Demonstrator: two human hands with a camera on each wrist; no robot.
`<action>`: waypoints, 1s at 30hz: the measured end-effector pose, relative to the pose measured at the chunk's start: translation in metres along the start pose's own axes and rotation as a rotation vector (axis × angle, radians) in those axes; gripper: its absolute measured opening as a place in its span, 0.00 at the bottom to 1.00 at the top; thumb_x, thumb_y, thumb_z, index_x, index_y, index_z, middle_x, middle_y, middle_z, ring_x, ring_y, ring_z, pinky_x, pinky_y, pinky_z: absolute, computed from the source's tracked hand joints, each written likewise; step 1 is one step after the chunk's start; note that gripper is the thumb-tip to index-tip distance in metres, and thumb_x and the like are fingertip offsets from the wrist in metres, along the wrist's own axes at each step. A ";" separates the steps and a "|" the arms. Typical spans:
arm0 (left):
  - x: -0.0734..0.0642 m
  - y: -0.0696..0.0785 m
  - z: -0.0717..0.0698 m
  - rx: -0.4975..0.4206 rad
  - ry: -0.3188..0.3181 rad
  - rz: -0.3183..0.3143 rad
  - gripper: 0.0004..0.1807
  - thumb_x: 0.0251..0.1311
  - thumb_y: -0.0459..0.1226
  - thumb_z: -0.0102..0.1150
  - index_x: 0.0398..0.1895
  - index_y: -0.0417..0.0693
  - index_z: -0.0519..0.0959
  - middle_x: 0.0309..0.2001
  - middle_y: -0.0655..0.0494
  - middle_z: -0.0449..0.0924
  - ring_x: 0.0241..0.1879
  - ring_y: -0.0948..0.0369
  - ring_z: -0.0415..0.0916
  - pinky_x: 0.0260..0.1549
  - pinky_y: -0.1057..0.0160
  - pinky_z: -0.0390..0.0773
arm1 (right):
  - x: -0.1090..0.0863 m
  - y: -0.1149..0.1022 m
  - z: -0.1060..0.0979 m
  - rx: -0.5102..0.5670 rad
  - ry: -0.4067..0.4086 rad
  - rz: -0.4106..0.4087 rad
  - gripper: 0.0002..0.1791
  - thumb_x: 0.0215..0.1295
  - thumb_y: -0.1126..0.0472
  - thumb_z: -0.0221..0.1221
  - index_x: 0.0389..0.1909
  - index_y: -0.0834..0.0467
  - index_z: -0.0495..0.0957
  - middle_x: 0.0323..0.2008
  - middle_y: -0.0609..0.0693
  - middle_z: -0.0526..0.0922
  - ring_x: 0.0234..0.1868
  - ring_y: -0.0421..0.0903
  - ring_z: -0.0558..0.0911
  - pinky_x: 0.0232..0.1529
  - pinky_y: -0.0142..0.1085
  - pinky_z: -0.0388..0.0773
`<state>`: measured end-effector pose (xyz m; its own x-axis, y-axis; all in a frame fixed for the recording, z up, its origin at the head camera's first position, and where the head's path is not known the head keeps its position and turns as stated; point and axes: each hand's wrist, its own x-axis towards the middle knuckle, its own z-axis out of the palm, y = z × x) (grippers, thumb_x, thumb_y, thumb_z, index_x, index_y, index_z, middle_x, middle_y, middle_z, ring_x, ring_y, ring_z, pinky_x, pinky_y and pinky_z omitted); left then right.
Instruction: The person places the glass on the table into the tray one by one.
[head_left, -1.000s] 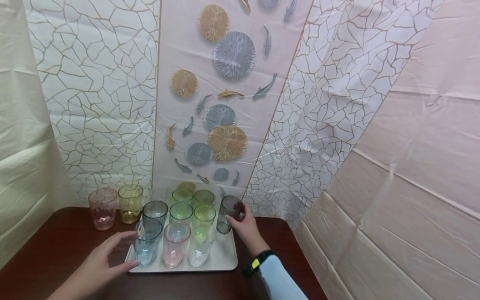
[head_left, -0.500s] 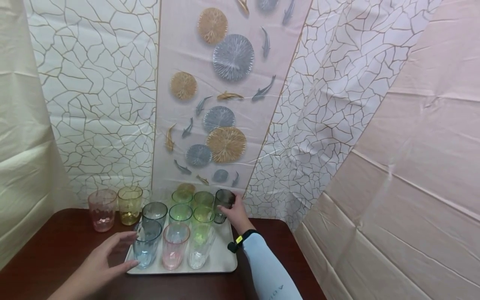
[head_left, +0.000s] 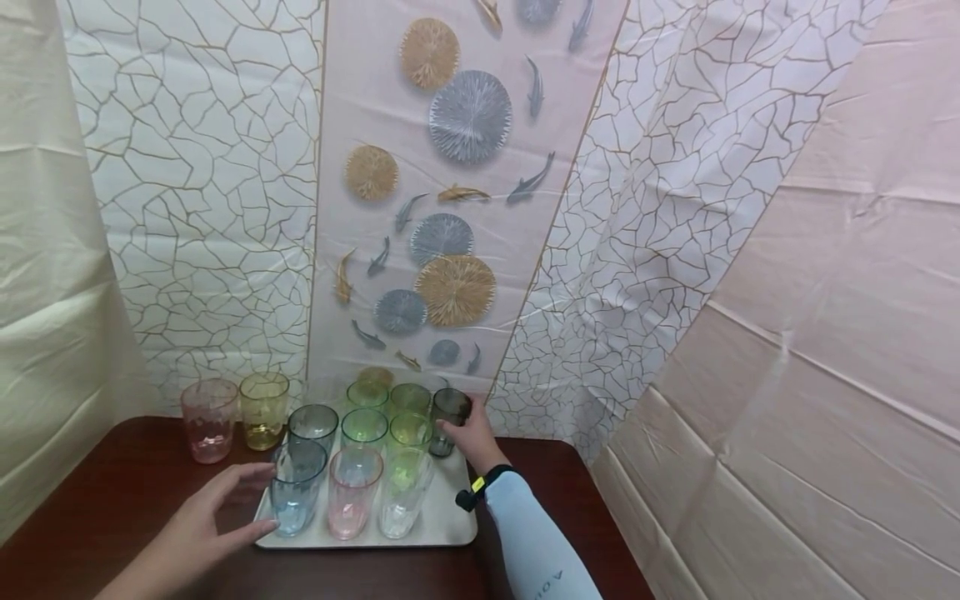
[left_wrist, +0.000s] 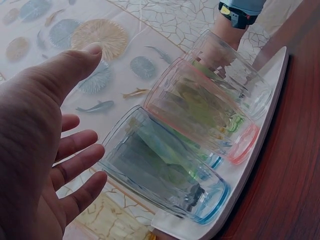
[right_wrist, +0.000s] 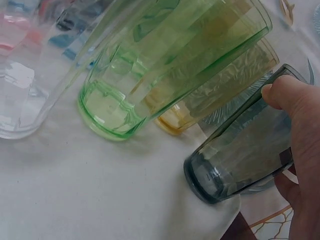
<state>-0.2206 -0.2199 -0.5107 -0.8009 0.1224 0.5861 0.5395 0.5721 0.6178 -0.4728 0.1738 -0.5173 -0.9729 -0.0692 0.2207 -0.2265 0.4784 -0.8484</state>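
Note:
My right hand grips a dark grey glass tumbler at the back right corner of the white tray. In the right wrist view, the thumb lies along the grey tumbler near its rim, and its base is at the tray surface. Green and yellow tumblers stand beside it. My left hand is held with thumb and fingers spread beside the blue tumbler at the tray's front left. In the left wrist view, its fingertips come right up to the blue tumbler's rim.
A pink tumbler and a transparent one share the tray's front row, with several green, yellow and grey ones behind. Left of the tray, another pink tumbler and a yellow one stand on the dark table. Patterned cloth hangs behind.
My right hand has carried the grey tumbler leftward and back, beside the yellow-green ones, then lowered it slightly at the tray's back right corner. The left hand stays in place.

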 end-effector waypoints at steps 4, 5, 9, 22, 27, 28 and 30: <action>0.000 0.000 -0.001 0.004 -0.001 -0.015 0.36 0.51 0.45 0.81 0.63 0.45 0.77 0.54 0.50 0.84 0.47 0.68 0.82 0.44 0.60 0.86 | 0.001 0.004 -0.001 0.001 -0.008 -0.019 0.48 0.64 0.50 0.72 0.78 0.54 0.57 0.72 0.58 0.66 0.73 0.54 0.65 0.71 0.56 0.68; 0.000 0.000 -0.001 0.004 0.000 -0.018 0.36 0.51 0.45 0.80 0.63 0.46 0.77 0.54 0.50 0.83 0.46 0.68 0.82 0.44 0.61 0.86 | 0.002 0.005 -0.001 -0.006 -0.012 -0.025 0.48 0.64 0.50 0.72 0.78 0.54 0.56 0.73 0.58 0.65 0.74 0.55 0.65 0.71 0.56 0.67; 0.000 -0.001 0.000 0.001 0.006 0.000 0.36 0.51 0.45 0.81 0.63 0.46 0.77 0.53 0.51 0.83 0.46 0.68 0.82 0.44 0.64 0.85 | 0.001 0.005 -0.002 -0.012 -0.027 -0.030 0.50 0.64 0.52 0.72 0.80 0.56 0.54 0.74 0.60 0.64 0.74 0.56 0.64 0.72 0.55 0.66; 0.001 -0.001 -0.004 0.009 -0.005 -0.039 0.36 0.54 0.48 0.78 0.63 0.45 0.77 0.54 0.52 0.83 0.46 0.68 0.81 0.44 0.59 0.86 | -0.077 -0.011 -0.012 -0.061 0.093 0.067 0.44 0.69 0.45 0.66 0.77 0.61 0.60 0.69 0.63 0.71 0.67 0.58 0.73 0.65 0.54 0.75; 0.001 0.000 -0.004 0.017 -0.006 -0.045 0.36 0.54 0.48 0.78 0.63 0.44 0.77 0.53 0.52 0.83 0.46 0.69 0.81 0.44 0.59 0.86 | -0.126 -0.015 -0.020 0.005 0.052 -0.056 0.31 0.71 0.50 0.65 0.69 0.58 0.70 0.61 0.59 0.78 0.60 0.55 0.78 0.61 0.53 0.78; 0.001 0.000 -0.004 0.018 -0.005 -0.047 0.36 0.54 0.48 0.78 0.63 0.44 0.77 0.53 0.52 0.83 0.46 0.68 0.81 0.44 0.60 0.86 | -0.136 -0.014 -0.022 0.021 0.039 -0.079 0.30 0.71 0.51 0.66 0.68 0.57 0.71 0.59 0.57 0.79 0.59 0.54 0.79 0.61 0.53 0.78; 0.000 -0.001 -0.003 0.021 -0.008 -0.049 0.35 0.54 0.49 0.78 0.63 0.44 0.77 0.53 0.53 0.83 0.46 0.66 0.81 0.44 0.60 0.85 | -0.156 -0.011 -0.023 0.049 0.007 -0.138 0.28 0.70 0.54 0.67 0.66 0.57 0.72 0.57 0.56 0.80 0.56 0.51 0.80 0.60 0.54 0.79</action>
<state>-0.2205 -0.2231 -0.5095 -0.8286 0.1002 0.5507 0.4938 0.5942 0.6349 -0.3176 0.1997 -0.5313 -0.9319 -0.1250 0.3404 -0.3605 0.4212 -0.8322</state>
